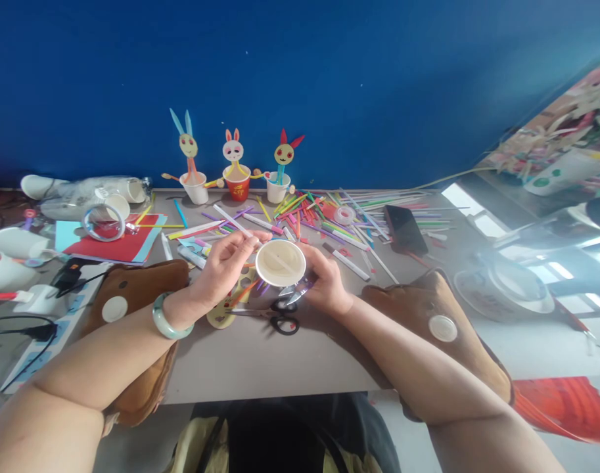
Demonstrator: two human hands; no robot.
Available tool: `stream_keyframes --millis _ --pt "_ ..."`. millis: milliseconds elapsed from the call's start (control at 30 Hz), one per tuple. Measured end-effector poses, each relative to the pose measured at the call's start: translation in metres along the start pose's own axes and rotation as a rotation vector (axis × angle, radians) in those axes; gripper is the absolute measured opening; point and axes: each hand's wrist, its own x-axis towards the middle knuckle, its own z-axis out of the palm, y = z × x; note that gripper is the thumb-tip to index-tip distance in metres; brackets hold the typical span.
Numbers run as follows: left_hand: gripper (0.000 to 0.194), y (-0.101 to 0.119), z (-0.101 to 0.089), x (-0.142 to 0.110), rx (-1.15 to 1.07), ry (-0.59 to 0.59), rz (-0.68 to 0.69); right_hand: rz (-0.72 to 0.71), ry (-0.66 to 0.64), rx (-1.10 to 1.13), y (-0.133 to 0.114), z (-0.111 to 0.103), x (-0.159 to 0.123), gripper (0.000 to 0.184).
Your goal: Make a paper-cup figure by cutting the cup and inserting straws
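A white paper cup point(280, 264) faces me with its open mouth, and inside it a pale strip crosses the bottom. My right hand point(328, 279) is closed around the cup's right side. At the cup's left rim, my left hand point(229, 268) pinches a thin white stick point(232, 221) that slants up and left. Below the cup, black-handled scissors point(284, 322) lie on the table, beside pale yellow round cut-outs point(219, 316). A shiny metal or clear piece point(296, 290) shows just under the cup by my right fingers; I cannot make out what it is.
Three cup rabbits point(238, 184) stand along the blue wall. Coloured sticks point(309, 217) are strewn behind my hands, near a black phone point(405, 228). Brown cushions point(428, 322) lie under both forearms. At left are red paper point(117, 240), bagged cups and a power strip point(58, 335).
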Motion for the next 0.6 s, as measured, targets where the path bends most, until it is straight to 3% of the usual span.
stream_keyframes --millis 167,267,333,400,500,600 --pt "0.040 0.000 0.000 0.003 -0.023 -0.097 -0.108 -0.012 0.052 -0.014 0.001 -0.001 0.001 0.056" --pt "0.039 -0.003 -0.001 0.002 0.016 0.021 -0.060 -0.005 0.090 -0.044 0.003 -0.002 0.002 0.057" --pt "0.034 -0.004 -0.003 -0.002 0.130 0.154 0.112 -0.015 0.109 -0.070 0.004 -0.002 0.001 0.057" --pt "0.027 -0.001 -0.004 -0.008 0.296 0.214 0.405 -0.028 0.128 -0.085 0.005 -0.001 0.000 0.056" --pt "0.023 0.006 -0.003 -0.018 0.577 0.079 0.769 -0.071 0.131 -0.087 0.005 0.000 -0.001 0.056" --pt "0.023 0.013 0.001 -0.024 0.806 -0.081 0.844 -0.142 0.103 -0.095 0.005 0.001 -0.001 0.056"
